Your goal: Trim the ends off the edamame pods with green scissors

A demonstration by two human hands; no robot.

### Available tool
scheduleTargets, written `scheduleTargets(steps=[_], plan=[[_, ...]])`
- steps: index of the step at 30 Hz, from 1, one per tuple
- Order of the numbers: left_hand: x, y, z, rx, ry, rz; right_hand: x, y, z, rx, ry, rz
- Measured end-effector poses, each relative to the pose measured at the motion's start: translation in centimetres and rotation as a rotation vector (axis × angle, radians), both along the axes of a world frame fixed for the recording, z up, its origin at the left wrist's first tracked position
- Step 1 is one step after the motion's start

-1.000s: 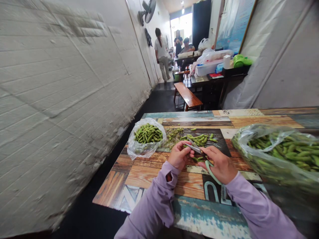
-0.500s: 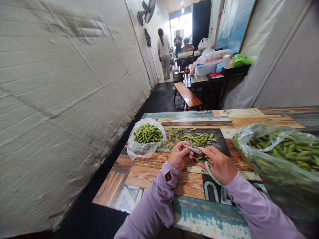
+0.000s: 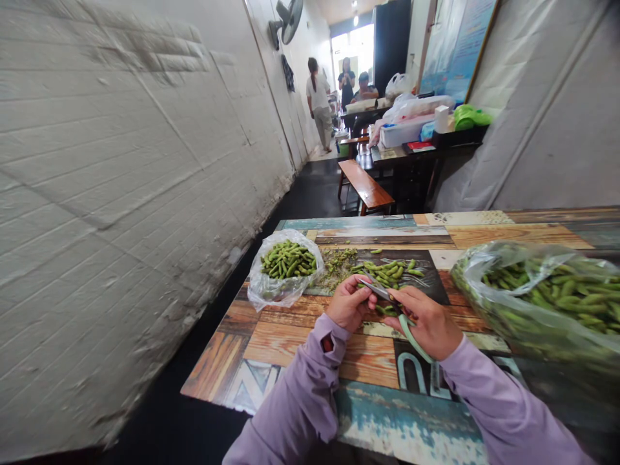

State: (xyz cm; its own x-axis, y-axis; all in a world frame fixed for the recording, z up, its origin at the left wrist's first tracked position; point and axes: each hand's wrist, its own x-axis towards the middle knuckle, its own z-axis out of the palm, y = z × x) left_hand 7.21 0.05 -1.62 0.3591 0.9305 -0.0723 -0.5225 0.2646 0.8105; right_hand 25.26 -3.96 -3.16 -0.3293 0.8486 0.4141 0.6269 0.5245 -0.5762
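Note:
My right hand [image 3: 429,323] is closed around the handles of a pair of scissors [image 3: 409,336], which have pale green grips. Their metal blades point up and left to the fingertips of my left hand [image 3: 351,303]. The left fingers are pinched together beside the blades; what lies between them is hidden. Just beyond my hands, loose green edamame pods [image 3: 390,271] lie on a dark patch of the table. Small trimmings [image 3: 339,261] are scattered to their left. A clear plastic bag [image 3: 271,294] with pods stands at the left.
A larger clear bag [image 3: 489,316] full of pods sits at the right of the patterned table [image 3: 300,349]. Behind the table are a wooden bench [image 3: 365,184] and another table with tubs and bags. Several people are farther back. A white wall [image 3: 145,194] runs along the left.
The scissor blades look slightly closer together at my left fingertips. Both hands have otherwise stayed nearly in place. In the background, the person in a white top has shifted their legs.

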Motion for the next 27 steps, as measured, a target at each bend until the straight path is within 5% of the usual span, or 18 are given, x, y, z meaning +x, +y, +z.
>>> scheduleTargets(steps=[20, 27], plan=[[0.0, 0.0, 0.2, -0.004, 0.015, 0.0, -0.1, -0.1, 0.0, 0.106, -0.048, -0.029], [-0.3, 0.3, 0.7, -0.065, -0.024, 0.039, 0.9, 0.6, -0.6, 0.179, -0.016, -0.236]])
